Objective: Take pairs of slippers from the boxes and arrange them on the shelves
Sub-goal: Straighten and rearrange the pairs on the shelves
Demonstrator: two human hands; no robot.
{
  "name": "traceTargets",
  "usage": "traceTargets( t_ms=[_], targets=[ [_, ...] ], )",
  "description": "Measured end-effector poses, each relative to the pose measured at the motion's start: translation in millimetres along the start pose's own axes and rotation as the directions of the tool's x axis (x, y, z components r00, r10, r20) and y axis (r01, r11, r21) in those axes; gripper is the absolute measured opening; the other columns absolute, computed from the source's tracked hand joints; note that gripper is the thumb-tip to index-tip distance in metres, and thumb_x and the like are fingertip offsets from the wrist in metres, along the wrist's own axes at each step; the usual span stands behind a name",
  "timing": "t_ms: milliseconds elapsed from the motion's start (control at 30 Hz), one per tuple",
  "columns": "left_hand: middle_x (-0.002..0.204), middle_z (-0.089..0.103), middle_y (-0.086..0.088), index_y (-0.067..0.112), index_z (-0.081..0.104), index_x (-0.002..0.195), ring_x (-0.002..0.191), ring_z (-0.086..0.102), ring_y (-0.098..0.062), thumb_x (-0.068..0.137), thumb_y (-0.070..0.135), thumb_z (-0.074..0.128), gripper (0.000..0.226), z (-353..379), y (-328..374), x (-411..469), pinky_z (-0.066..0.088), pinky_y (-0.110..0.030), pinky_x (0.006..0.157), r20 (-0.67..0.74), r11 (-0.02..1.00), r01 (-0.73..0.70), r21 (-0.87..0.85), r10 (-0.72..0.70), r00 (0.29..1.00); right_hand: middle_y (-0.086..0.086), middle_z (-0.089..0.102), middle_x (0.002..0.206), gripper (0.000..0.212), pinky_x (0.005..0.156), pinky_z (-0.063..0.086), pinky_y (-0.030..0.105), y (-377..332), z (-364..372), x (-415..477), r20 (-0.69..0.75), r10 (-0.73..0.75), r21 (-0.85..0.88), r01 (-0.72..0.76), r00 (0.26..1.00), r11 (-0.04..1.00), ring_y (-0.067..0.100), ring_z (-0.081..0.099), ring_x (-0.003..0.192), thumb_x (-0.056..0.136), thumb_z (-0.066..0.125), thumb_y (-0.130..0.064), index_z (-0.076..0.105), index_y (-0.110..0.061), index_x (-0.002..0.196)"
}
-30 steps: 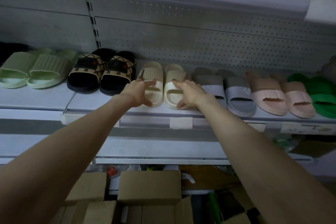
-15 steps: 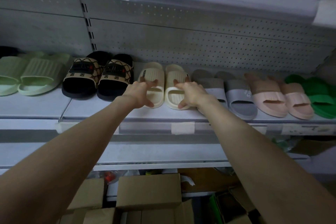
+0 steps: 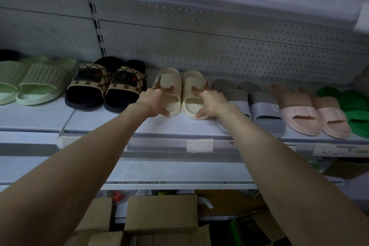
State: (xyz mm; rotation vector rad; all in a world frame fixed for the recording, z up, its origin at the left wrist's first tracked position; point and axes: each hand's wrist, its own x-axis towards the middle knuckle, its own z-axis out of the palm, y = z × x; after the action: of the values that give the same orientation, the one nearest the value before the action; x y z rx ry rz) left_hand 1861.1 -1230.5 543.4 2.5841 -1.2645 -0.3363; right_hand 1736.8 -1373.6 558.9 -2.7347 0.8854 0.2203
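Note:
A pair of cream slippers stands side by side on the grey shelf [image 3: 179,126], toes toward the perforated back wall. My left hand [image 3: 153,102] holds the left cream slipper [image 3: 169,80], fingers over its strap and thumb at its near end. My right hand [image 3: 209,102] holds the right cream slipper [image 3: 192,81] the same way. Both arms reach forward from the bottom corners of the view.
On the same shelf stand light green slippers [image 3: 34,84], black and tan patterned slippers [image 3: 105,86], grey slippers [image 3: 263,110], pink slippers [image 3: 311,114] and green slippers [image 3: 353,110]. Cardboard boxes [image 3: 159,213] sit on the floor under the lower shelf. Another shelf edge hangs overhead.
Both hands stay on the cream pair, which has shifted only slightly on the shelf. The view has drifted a little to the right.

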Motion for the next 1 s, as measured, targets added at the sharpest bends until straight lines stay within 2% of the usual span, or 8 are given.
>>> traceTargets(
  t_ms=[167,267,400,733,900,1000],
  targets=[
    [0.145,0.034,-0.009,0.041,0.02,0.145,0.12,0.047,-0.034,0.076,0.032,0.073,0.087,2.4,-1.0,10.2,0.038,-0.036,0.098,0.011,0.999,-0.021,0.045,0.021,1.0,0.015,0.039,0.146,0.088,0.104,0.04,0.034,6.4,-1.9,9.5,0.021,-0.021,-0.035,0.021,1.0,0.999,0.032,0.042,0.13,0.077,0.077,-0.027,0.027,-0.025,0.149],
    [0.149,0.027,-0.009,0.04,0.017,0.145,0.123,0.042,-0.035,0.079,0.032,0.071,0.086,2.1,0.7,13.5,0.036,-0.035,0.1,0.017,0.997,-0.021,0.07,0.02,1.0,0.013,0.022,0.155,0.095,0.109,0.034,0.033,9.8,-2.5,14.4,0.026,-0.049,-0.032,0.05,0.998,0.998,0.031,0.031,0.137,0.077,0.077,-0.026,0.017,-0.032,0.151],
    [0.151,0.023,-0.009,0.04,0.015,0.146,0.125,0.039,-0.035,0.081,0.032,0.069,0.085,2.4,2.4,15.2,0.035,-0.035,0.1,0.023,0.996,-0.024,0.083,0.022,0.999,0.009,0.008,0.159,0.098,0.112,0.028,0.034,12.7,-1.8,19.0,0.019,-0.058,-0.033,0.058,0.998,0.998,0.032,0.022,0.142,0.076,0.077,-0.027,0.014,-0.035,0.151],
    [0.149,0.028,-0.011,0.039,0.016,0.146,0.125,0.039,-0.035,0.08,0.031,0.07,0.085,3.8,2.4,16.4,0.036,-0.035,0.101,0.008,0.996,-0.024,0.08,0.023,1.0,0.009,0.015,0.156,0.097,0.109,0.035,0.037,14.3,-0.7,20.4,0.001,-0.071,-0.044,0.071,0.997,0.996,0.032,0.029,0.138,0.076,0.078,-0.026,0.017,-0.034,0.15],
    [0.149,0.027,-0.011,0.038,0.016,0.146,0.125,0.04,-0.034,0.08,0.03,0.071,0.086,4.2,2.9,17.3,0.036,-0.035,0.101,0.002,0.997,-0.019,0.08,0.019,1.0,0.009,0.007,0.158,0.097,0.111,0.033,0.037,14.9,-0.2,20.9,0.006,-0.064,-0.037,0.065,0.998,0.997,0.033,0.025,0.14,0.076,0.078,-0.025,0.015,-0.036,0.15],
    [0.15,0.024,-0.01,0.038,0.015,0.146,0.125,0.039,-0.035,0.08,0.031,0.07,0.086,4.4,2.7,18.6,0.036,-0.036,0.101,0.002,0.996,-0.014,0.09,0.014,1.0,0.009,0.009,0.158,0.098,0.111,0.034,0.039,14.6,-0.1,22.3,0.009,-0.063,-0.037,0.063,0.998,0.997,0.033,0.027,0.139,0.076,0.078,-0.025,0.015,-0.036,0.15]
  ],
)
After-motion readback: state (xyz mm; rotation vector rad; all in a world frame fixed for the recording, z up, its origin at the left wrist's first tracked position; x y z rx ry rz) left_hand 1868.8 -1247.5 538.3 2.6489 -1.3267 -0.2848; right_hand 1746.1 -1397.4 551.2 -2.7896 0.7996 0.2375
